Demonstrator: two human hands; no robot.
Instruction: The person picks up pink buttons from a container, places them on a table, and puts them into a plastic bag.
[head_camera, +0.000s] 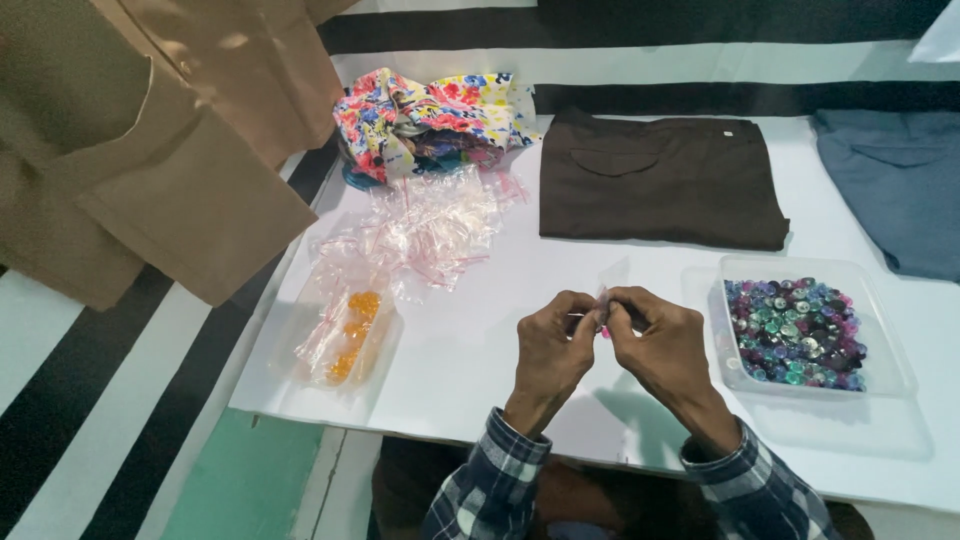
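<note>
Small clear bag (603, 300) w/ pink-red strip: pinched between your fingertips, held just above the counter (480, 350), near its front edge. Contents too small to tell.

Your left hand (552, 352): fingers curled in, thumb + forefinger closed on the bag's left side. Your right hand (662, 345): same pose, fingertips closed on the bag's right side. Hands touching at the tips, knuckles up. Plaid sleeves at both wrists.

All else placed rel. to the small bag:
- Just right: clear plastic tray (880, 370) on the counter, holding a heap of small beads (795, 332) – purple, green, pink, dark. Near your right hand, not touching.
- Behind it, twd the far edge: dark brown folded garment (660, 180), lying flat, pocket showing.
- Far right + behind: grey-blue garment (900, 190), partly out of frame.
- Left + behind: loose pile of empty clear bags (440, 225), red strips visible.
- Well left, at the counter's left edge: clear bag pack w/ orange beads (352, 335) inside, lying flat.
- Behind-left, past the pile: floral cloth bundle (430, 120), crumpled, bright multicolour.
- Far left, off the counter: tan garment (150, 140) hanging in the near view.

Counter white; black-and-white striped surface around it.
</note>
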